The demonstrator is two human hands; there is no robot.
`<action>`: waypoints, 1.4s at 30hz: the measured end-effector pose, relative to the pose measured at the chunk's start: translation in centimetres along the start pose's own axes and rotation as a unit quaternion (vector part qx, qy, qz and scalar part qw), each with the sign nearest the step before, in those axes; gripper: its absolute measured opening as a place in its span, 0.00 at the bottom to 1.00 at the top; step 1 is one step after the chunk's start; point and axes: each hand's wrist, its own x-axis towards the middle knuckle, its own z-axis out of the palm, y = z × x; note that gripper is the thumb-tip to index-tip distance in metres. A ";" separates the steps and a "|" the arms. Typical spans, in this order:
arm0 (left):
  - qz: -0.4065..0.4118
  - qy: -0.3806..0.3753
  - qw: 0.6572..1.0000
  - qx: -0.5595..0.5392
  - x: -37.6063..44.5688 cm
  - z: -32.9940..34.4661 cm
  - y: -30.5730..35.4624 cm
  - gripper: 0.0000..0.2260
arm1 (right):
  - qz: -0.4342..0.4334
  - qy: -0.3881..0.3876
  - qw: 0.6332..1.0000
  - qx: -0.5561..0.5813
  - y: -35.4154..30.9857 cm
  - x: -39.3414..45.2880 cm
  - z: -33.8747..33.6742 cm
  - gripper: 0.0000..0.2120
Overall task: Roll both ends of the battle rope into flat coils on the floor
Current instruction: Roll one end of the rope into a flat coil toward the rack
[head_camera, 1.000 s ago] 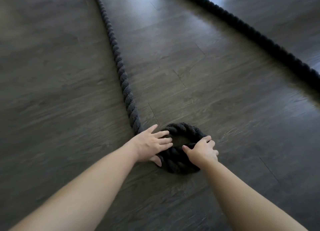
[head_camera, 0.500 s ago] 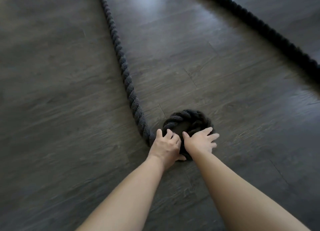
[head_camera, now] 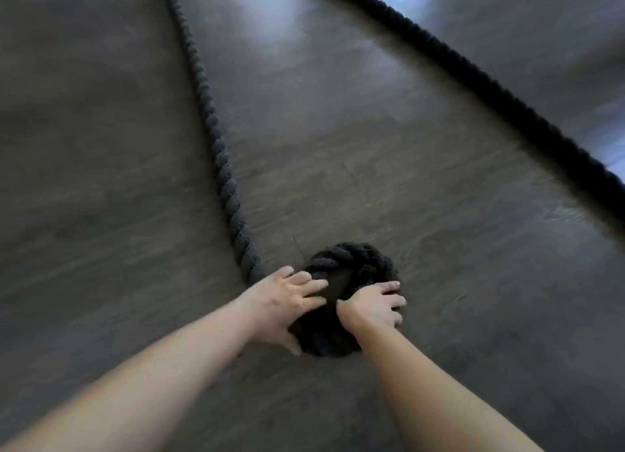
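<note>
A thick black twisted battle rope (head_camera: pixel 216 137) runs from the top of the view down to a small tight coil (head_camera: pixel 351 262) on the dark floor in front of me. My left hand (head_camera: pixel 287 302) lies on the coil's left side, fingers spread over the rope where the straight length joins it. My right hand (head_camera: pixel 372 304) presses on the coil's right near part, fingers curled over its edge. The coil's near half is partly hidden by both hands. The picture is blurred by motion.
The rope's other length (head_camera: pixel 473 79) crosses the floor diagonally from top centre to the right edge. Dark grey wood-look floor planks (head_camera: pixel 101 214) lie all around, with light glare at the top and right.
My hands have shifted around the coil: the left now sits further left with spread fingers, the right on the right near edge. The coil looks turned and a little tighter.
</note>
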 end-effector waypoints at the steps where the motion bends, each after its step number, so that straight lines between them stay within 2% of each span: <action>1: 0.012 -0.060 0.998 0.035 0.0 -0.9 -1.4 0.49 | -0.005 -0.004 1.000 -0.011 0.0 0.1 -0.1 0.57; 3: 0.044 -0.121 0.986 0.103 0.4 -2.1 -3.5 0.55 | -0.018 -0.011 0.999 -0.032 -0.3 0.5 -0.3 0.57; 6: 0.090 -0.119 0.978 0.148 1.3 -2.0 -4.7 0.56 | -0.056 -0.007 0.996 -0.068 -0.9 1.2 -0.8 0.57; 11: 0.100 -0.013 0.976 0.194 1.3 -0.4 -5.0 0.52 | -0.146 -0.002 0.983 -0.111 -2.2 2.9 -1.7 0.56; 14: 0.100 0.022 0.976 0.194 1.3 0.8 -5.1 0.50 | -0.186 0.002 0.979 -0.089 -2.9 3.0 -1.8 0.54; 17: 0.039 0.069 0.977 0.200 1.7 0.9 -4.2 0.47 | -0.140 0.018 0.990 -0.021 -4.0 1.9 -1.4 0.52; 20: -0.072 0.099 0.982 0.147 2.9 0.6 -3.2 0.43 | -0.070 -0.023 0.996 0.049 -6.7 1.3 -0.9 0.55; 23: -0.156 0.086 0.979 0.100 4.3 0.2 -3.0 0.47 | -0.071 -0.029 0.996 0.051 -9.6 1.7 -0.9 0.57; 26: -0.225 0.063 0.970 0.063 4.6 -0.5 -2.6 0.50 | -0.067 -0.027 0.996 0.043 -11.4 2.4 -1.2 0.55; 31: -0.253 0.034 0.967 0.002 3.9 -1.4 -3.2 0.42 | -0.067 -0.019 0.998 -0.003 -12.7 2.7 -1.7 0.49; 35: -0.258 -0.008 0.966 -0.017 3.7 -2.4 -4.1 0.45 | -0.120 -0.040 0.991 -0.033 -13.2 3.4 -3.3 0.54; 39: -0.303 -0.053 0.949 -0.063 5.0 -3.5 -3.1 0.42 | -0.152 -0.038 0.987 -0.022 -12.8 3.4 -3.9 0.56; 42: -0.347 -0.090 0.928 -0.102 5.8 -4.2 -2.3 0.40 | -0.169 -0.067 0.983 -0.038 -13.1 3.3 -4.7 0.55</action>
